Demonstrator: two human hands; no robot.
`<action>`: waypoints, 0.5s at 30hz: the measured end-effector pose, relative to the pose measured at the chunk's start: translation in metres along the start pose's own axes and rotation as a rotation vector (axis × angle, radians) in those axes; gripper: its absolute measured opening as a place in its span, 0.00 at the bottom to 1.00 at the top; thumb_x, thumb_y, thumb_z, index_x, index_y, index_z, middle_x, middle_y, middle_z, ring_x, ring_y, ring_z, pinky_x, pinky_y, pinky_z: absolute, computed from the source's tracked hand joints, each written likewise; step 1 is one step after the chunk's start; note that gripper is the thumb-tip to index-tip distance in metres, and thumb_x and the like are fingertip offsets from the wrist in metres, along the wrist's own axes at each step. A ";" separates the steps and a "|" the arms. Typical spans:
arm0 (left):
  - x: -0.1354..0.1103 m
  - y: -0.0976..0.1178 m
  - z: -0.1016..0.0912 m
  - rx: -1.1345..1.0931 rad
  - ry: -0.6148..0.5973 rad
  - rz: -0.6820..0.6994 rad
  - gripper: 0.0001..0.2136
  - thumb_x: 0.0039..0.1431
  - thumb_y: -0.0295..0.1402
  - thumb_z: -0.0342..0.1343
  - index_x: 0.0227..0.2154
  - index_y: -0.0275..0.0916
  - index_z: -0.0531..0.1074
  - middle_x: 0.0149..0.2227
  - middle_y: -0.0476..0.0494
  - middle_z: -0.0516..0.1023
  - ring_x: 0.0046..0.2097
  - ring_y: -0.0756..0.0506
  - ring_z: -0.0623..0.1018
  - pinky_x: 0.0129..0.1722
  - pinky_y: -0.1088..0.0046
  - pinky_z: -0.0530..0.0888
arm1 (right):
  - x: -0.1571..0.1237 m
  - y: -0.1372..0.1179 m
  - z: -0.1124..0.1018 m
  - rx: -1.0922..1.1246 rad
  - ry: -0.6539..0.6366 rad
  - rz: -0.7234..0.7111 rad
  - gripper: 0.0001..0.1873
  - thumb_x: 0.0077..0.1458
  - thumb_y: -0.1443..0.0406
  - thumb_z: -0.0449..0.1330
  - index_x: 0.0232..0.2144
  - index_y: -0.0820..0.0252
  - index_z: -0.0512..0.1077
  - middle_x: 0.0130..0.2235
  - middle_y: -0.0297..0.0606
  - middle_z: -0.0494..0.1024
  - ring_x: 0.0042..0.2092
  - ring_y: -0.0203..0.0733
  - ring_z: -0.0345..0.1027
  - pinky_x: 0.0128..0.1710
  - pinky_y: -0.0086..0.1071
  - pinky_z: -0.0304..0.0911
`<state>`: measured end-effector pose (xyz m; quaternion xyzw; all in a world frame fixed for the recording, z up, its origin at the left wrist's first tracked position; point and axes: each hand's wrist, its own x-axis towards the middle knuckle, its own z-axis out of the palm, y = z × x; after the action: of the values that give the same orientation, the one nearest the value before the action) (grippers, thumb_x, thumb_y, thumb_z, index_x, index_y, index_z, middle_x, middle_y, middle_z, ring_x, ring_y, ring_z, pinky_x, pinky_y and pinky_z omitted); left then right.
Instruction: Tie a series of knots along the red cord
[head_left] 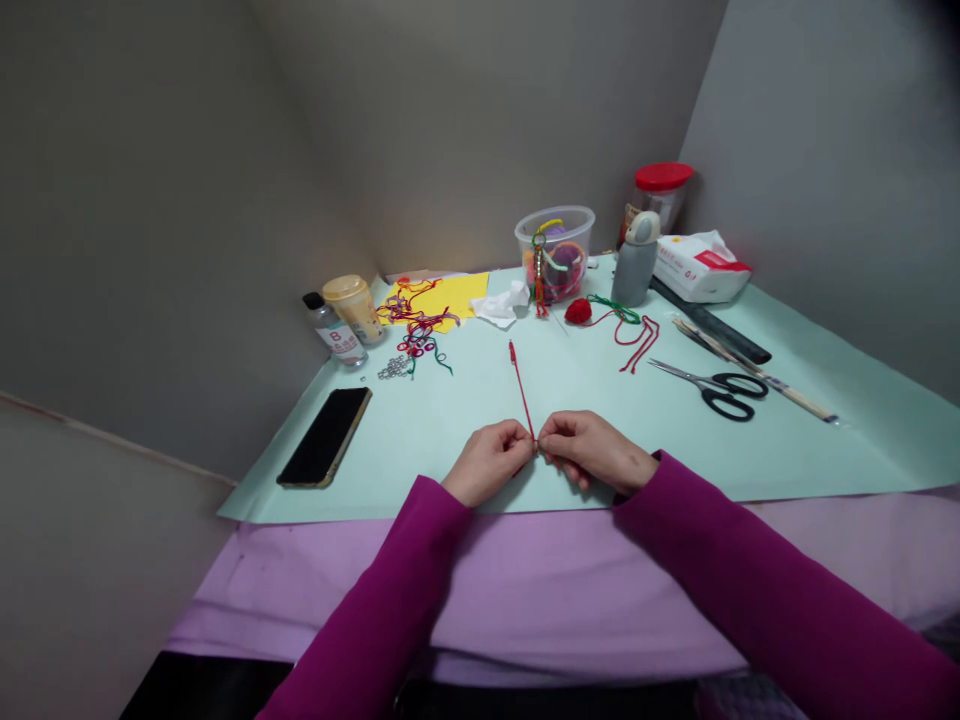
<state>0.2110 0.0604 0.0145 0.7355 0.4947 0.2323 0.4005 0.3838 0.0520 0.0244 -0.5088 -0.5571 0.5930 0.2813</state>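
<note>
A thin red cord (523, 393) runs straight across the pale green sheet, its thicker knotted end lying away from me. Its near end meets the fingertips of my left hand (491, 460) and my right hand (596, 448), which almost touch each other. Both hands are closed in a pinch at this end. Something tiny shows between the fingertips, too small to name. Beyond the cord lie a small red yarn ball (578, 312) and loose red strands (637, 343). To the right of my right hand rest black-handled scissors (712, 386).
At left are a phone (326, 437), a bottle (337, 332) and a lidded jar (354, 308). Yellow paper (469, 290) bears tangled cords (421, 320), with metal rings (395, 367) nearby. A clear tub (525, 240), grey flask (634, 272) and tissue pack (697, 268) stand behind.
</note>
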 end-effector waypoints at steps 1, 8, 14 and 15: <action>0.000 0.001 0.000 0.019 0.005 0.006 0.08 0.52 0.34 0.47 0.25 0.37 0.68 0.22 0.52 0.66 0.25 0.53 0.62 0.24 0.79 0.58 | 0.000 0.000 0.000 0.019 0.003 0.003 0.03 0.49 0.69 0.54 0.25 0.61 0.65 0.16 0.27 0.68 0.13 0.29 0.57 0.10 0.22 0.52; -0.001 0.003 0.000 0.121 0.034 0.050 0.08 0.53 0.34 0.46 0.25 0.37 0.67 0.22 0.53 0.65 0.26 0.52 0.62 0.25 0.79 0.58 | 0.000 0.001 0.003 -0.025 0.001 0.014 0.03 0.50 0.68 0.51 0.26 0.58 0.62 0.18 0.26 0.65 0.13 0.28 0.55 0.11 0.23 0.50; -0.002 0.003 0.003 0.169 0.060 0.082 0.08 0.53 0.32 0.46 0.24 0.37 0.67 0.21 0.54 0.64 0.26 0.53 0.62 0.26 0.78 0.58 | 0.002 0.000 0.002 -0.258 0.118 -0.091 0.07 0.48 0.65 0.52 0.21 0.60 0.65 0.18 0.26 0.59 0.19 0.29 0.50 0.17 0.25 0.45; -0.003 0.003 0.003 0.172 0.067 0.090 0.07 0.53 0.32 0.46 0.24 0.37 0.67 0.21 0.54 0.64 0.26 0.53 0.62 0.26 0.78 0.58 | 0.003 0.001 0.002 -0.275 0.126 -0.114 0.08 0.48 0.64 0.52 0.20 0.60 0.64 0.19 0.27 0.60 0.21 0.30 0.50 0.19 0.25 0.46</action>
<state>0.2141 0.0564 0.0156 0.7805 0.4923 0.2312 0.3083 0.3812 0.0535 0.0225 -0.5463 -0.6422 0.4611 0.2765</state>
